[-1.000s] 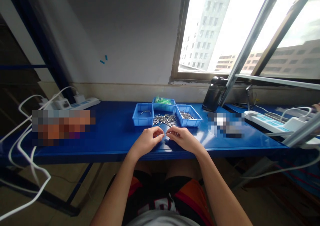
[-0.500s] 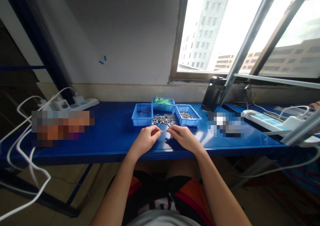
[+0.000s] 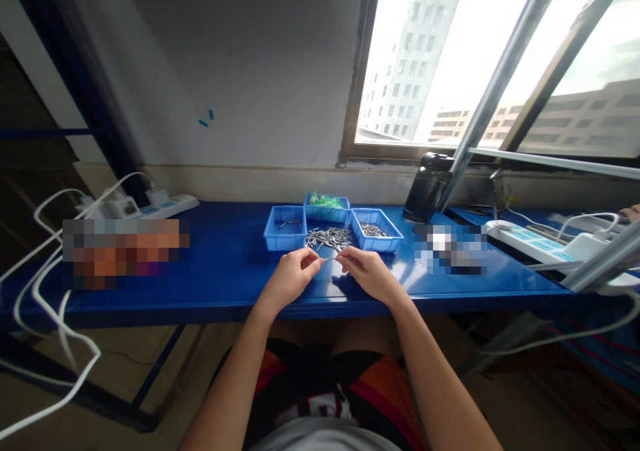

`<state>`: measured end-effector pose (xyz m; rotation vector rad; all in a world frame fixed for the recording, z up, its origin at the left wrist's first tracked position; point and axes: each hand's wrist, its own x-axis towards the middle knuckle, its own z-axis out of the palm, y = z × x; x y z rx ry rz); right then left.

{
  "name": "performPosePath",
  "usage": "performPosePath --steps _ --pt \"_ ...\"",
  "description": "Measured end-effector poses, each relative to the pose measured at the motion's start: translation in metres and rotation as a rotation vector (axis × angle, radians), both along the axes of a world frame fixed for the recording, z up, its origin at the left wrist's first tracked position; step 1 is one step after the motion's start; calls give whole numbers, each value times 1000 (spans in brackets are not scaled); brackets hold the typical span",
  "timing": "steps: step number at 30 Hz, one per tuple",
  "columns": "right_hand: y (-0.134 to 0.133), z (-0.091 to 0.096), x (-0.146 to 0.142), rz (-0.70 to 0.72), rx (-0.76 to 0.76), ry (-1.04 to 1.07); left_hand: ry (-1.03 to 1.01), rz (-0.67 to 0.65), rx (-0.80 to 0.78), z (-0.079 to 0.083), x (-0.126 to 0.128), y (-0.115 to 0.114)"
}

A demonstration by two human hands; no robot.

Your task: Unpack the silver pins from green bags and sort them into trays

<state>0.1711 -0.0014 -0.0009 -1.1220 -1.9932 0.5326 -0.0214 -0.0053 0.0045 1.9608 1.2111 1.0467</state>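
My left hand (image 3: 291,276) and my right hand (image 3: 367,272) meet over the blue table (image 3: 225,271), fingertips pinched together. Between them they hold a thin metal pin (image 3: 329,258), one hand at each end. Just beyond my fingers lies a loose pile of small metal pins (image 3: 329,238) on the table. Behind the pile stand three blue trays: a left tray (image 3: 285,228) with a few pins, a right tray (image 3: 376,230) with more pins, and a back tray (image 3: 327,205) with green parts.
A black cylindrical object (image 3: 427,186) stands at the back right by the window. White power strips lie at the far left (image 3: 150,206) and far right (image 3: 540,241), with white cables (image 3: 45,264) looping off the left edge. A slanted metal bar (image 3: 500,84) crosses the right side.
Both hands stay pinched on the pin and have drifted slightly away from me, toward the pile. Nothing else has moved.
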Motion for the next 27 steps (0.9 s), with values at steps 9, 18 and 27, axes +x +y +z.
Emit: performPosePath --steps 9,18,27 --pt "2 0 0 -23 25 -26 -2 -24 2 2 0 -4" --pt "3 -1 0 -27 9 -36 2 -147 -1 8 0 -11" --pt "3 -1 1 -10 2 -37 44 -231 -31 6 1 -14"
